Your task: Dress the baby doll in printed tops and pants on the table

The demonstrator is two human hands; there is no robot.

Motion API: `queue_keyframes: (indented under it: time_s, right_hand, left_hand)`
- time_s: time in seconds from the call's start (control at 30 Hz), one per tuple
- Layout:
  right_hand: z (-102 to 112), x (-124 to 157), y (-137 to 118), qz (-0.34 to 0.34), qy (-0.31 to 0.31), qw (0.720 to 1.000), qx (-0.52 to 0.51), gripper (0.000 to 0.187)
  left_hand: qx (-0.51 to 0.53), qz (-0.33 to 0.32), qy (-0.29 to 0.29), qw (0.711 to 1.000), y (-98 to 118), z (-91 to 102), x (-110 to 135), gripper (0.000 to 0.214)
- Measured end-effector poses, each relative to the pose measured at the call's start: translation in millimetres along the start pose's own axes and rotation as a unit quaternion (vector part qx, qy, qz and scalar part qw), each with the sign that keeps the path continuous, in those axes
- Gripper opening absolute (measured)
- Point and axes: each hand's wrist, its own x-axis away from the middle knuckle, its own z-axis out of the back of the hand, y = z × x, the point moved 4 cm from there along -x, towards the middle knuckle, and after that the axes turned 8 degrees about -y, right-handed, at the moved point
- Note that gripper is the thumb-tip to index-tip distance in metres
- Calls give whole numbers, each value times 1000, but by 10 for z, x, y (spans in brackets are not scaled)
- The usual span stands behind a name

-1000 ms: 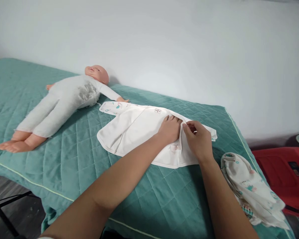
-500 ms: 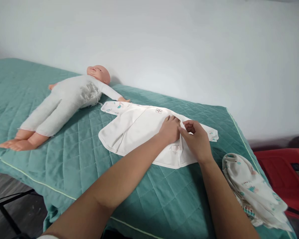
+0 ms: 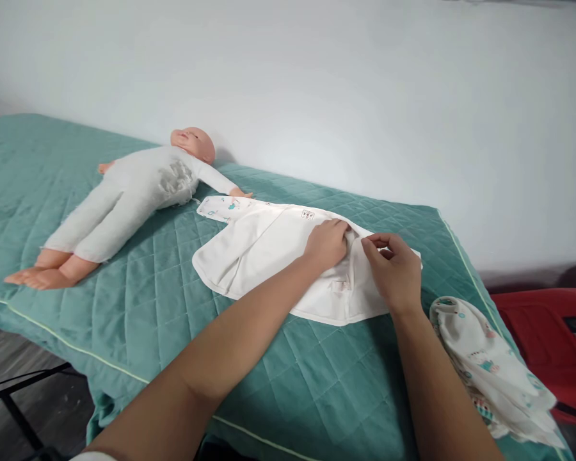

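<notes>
A white baby shirt (image 3: 278, 256) lies spread open, inside up, with a printed sleeve reaching out at its left. My left hand (image 3: 327, 243) rests on the shirt's right half, its fingers curled into the cloth by the fold near the right sleeve; the fingertips are partly hidden. Just to the right, my right hand (image 3: 396, 272) pinches the shirt's cloth between thumb and fingers and covers most of the right sleeve. Beyond the left sleeve lies a baby doll (image 3: 134, 176) on its back, one hand close to that sleeve.
A green quilted cover (image 3: 288, 378) spreads under everything. At the right edge lies a bunched printed white cloth (image 3: 489, 365), near my right forearm. A red plastic object (image 3: 547, 339) stands beyond that edge. The white wall (image 3: 317, 96) runs along the back.
My right hand has moved a little to the right, drawing the pinched cloth away from my left hand. My left hand's fingers have slid further into the fold. The view has shifted slightly.
</notes>
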Motion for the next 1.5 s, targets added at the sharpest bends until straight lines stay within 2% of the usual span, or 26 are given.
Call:
queue_keyframes:
  time_s: [0.07,0.17,0.3,0.47,0.53,0.7,0.87,1.0,1.17,1.33,1.5]
  right_hand:
    - [31,-5,5,-2,12,1000,5,22]
    - [49,-3,-7,2,21,1000,12,21]
    - [54,4,-22,16,36,999,29,22]
    - [86,-22,33,8,39,998,51,28]
    - [104,-48,86,-13,25,996,84,32]
    - [79,-112,221,-53,-68,985,147,45]
    - [-1,-121,197,-31,-128,986,98,49]
    - [-72,-86,182,-71,-189,979,34,35]
    - [-109,-52,163,-86,-202,976,-3,27]
    - [-128,-66,220,-95,-214,972,-35,35]
    - [-127,-84,288,-141,-207,963,-104,39]
  left_hand:
    - [78,35,23,996,-61,37,-6,34]
    - [150,48,29,987,-95,46,-7,39]
    - [151,34,31,987,-88,38,-12,41]
    - [146,37,28,988,-73,64,44,23]
    - [155,44,33,986,-46,86,114,20]
    - [179,72,13,981,66,79,342,17]
    - [300,81,-14,950,170,65,503,37]
    - [365,86,-28,927,204,82,536,38]
    - [387,89,-30,917,170,52,502,39]
    - [396,101,-1,913,113,39,470,26]
    - [418,111,17,902,101,50,473,24]
